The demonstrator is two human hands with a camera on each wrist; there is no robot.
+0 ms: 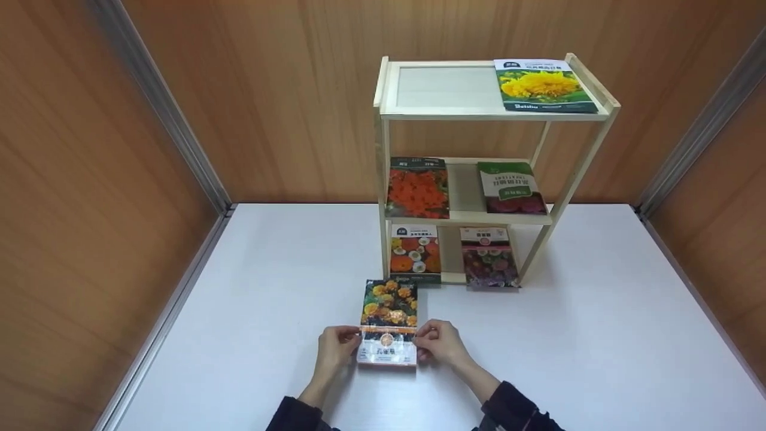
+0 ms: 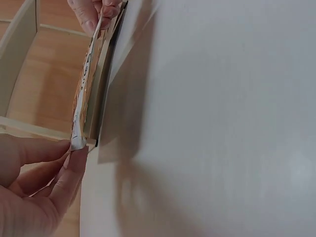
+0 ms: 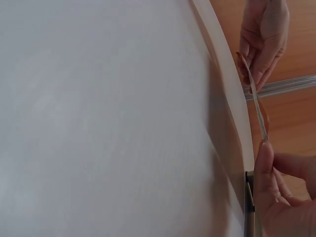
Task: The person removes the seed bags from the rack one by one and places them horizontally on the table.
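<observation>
A seed packet [image 1: 389,305] with orange flowers on a dark top and a white lower part is held between two hands in the head view. My left hand [image 1: 336,350] pinches its left edge with thumb and fingers, and my right hand [image 1: 444,342] pinches the right edge. Seen edge-on in the left wrist view, the packet [image 2: 81,98] is thin and slightly bulged, raised over the white table with a shadow beneath. The right wrist view also shows the packet [image 3: 260,116] from the side, with thumb and fingers at both ends.
Just beyond the packet stands a three-level wooden rack [image 1: 467,218]. A yellow-flower packet [image 1: 544,87] lies on top, red-flower [image 1: 418,188] and green-white [image 1: 512,187] packets on the middle level, two more [image 1: 415,254] at the bottom. Wood-grain walls [image 1: 287,108] surround the white table [image 1: 598,335].
</observation>
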